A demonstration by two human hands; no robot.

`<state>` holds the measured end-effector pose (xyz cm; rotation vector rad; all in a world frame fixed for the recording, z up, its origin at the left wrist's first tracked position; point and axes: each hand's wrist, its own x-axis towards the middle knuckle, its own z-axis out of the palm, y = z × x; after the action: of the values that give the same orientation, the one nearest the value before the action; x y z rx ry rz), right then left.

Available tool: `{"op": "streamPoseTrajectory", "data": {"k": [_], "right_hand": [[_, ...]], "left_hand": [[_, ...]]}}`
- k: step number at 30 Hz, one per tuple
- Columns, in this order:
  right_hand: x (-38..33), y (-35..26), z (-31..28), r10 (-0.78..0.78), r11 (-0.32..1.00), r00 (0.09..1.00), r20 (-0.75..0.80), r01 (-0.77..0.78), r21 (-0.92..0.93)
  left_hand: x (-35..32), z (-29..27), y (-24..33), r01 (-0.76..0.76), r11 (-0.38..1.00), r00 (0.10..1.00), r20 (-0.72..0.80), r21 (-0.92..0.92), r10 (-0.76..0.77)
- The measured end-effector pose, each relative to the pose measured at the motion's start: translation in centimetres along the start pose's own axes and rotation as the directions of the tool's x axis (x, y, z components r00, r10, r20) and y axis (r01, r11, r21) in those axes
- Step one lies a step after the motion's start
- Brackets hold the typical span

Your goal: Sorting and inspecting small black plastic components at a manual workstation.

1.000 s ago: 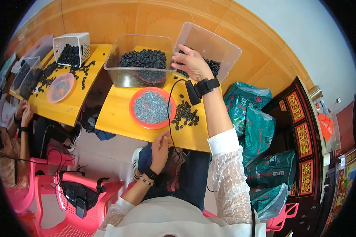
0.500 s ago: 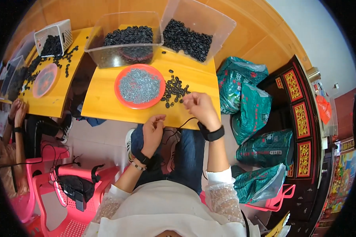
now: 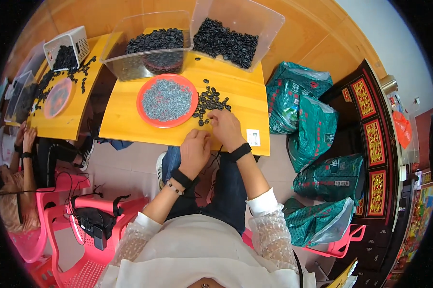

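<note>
My left hand (image 3: 195, 151) is at the front edge of the yellow table, its fingers curled together; whatever they hold is hidden. Just beyond it to the right, my right hand (image 3: 227, 128) has its fingertips pinched at the near side of a loose pile of small oval black pieces (image 3: 211, 100). Anything in that pinch is too small to name. Left of the pile, a round red plate (image 3: 139, 106) carries a heap of small silvery metal pieces (image 3: 166, 101). A small white printed card (image 3: 253, 138) lies to the right of my right hand.
Two clear plastic bins, one upright (image 3: 115, 67) and one tipped (image 3: 274, 24), hold black pieces at the back. Green bags (image 3: 317, 127) stand along the right. At the left, another person's hands (image 3: 26, 137) are beside a second table (image 3: 74, 115). A pink chair (image 3: 94, 259) stands behind.
My right hand has moved left and slightly up to the pile's near edge. The left has moved right and up, beside it. The white card, earlier hidden, now shows. The view has shifted slightly.
</note>
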<state>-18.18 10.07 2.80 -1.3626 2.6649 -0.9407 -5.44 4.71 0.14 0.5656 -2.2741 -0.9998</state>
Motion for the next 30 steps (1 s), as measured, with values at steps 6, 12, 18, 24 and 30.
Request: {"op": "streamPoseTrajectory", "data": {"k": [6,12,18,24,30], "right_hand": [[0.8,0.6,1.1,-0.071,0.995,0.997,0.035,0.073,-0.062],[1.6,1.6,2.2,-0.107,0.985,0.994,0.037,0.111,-0.129],[1.9,2.1,1.9,-0.064,0.997,0.997,0.043,0.066,-0.032],[1.7,2.3,0.8,-0.052,0.997,0.998,0.019,0.051,0.065],[1.8,3.0,1.3,-0.064,0.998,0.998,-0.019,0.064,-0.003]], "left_hand": [[0.8,1.5,0.0,-0.013,0.988,1.0,0.0,0.155,0.013],[1.3,2.1,0.1,0.001,0.978,1.0,-0.004,0.21,0.0],[1.7,2.6,0.0,-0.001,0.968,1.0,-0.011,0.25,0.004],[1.6,2.7,-0.2,0.015,0.972,1.0,-0.013,0.234,-0.013],[1.5,1.9,-0.2,0.089,0.993,0.995,-0.052,0.084,-0.085]]}}
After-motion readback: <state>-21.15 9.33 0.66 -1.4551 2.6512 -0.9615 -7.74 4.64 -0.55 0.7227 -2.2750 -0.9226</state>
